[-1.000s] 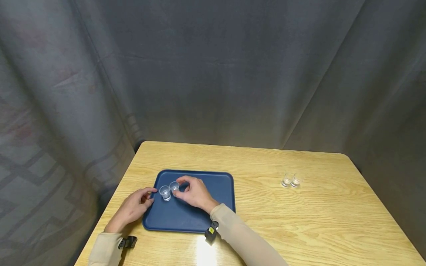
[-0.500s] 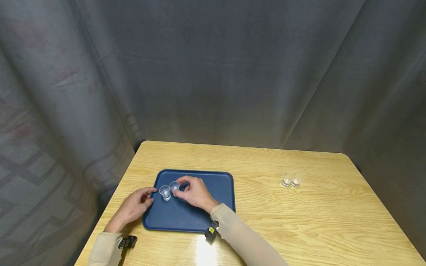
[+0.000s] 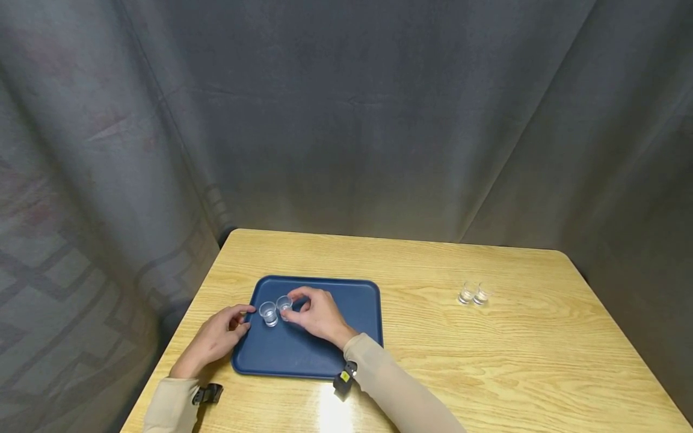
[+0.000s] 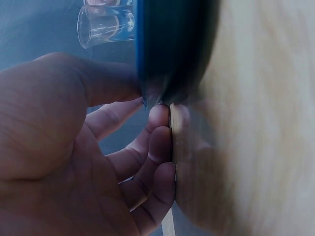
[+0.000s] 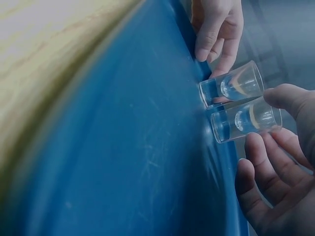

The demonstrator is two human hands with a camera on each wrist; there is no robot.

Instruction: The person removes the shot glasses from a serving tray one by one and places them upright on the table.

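The tabletop [image 3: 541,355] is light and wood-grained, with rounded far corners. A blue rectangular tray [image 3: 295,356] with a raised rim lies flat on its left half. A clear glass [image 3: 465,294] and a second clear glass [image 3: 480,294] stand upright, close together, on the right half, well apart from the tray.

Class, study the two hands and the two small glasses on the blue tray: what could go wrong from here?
1. The right hand holds one glass close beside its neighbour, so a sideways nudge might knock or tip that one.
2. The fingers meet the held glass near its rim, so it might tilt or slip.
3. The left hand touches the edge of the tray; a push there could shift both glasses.
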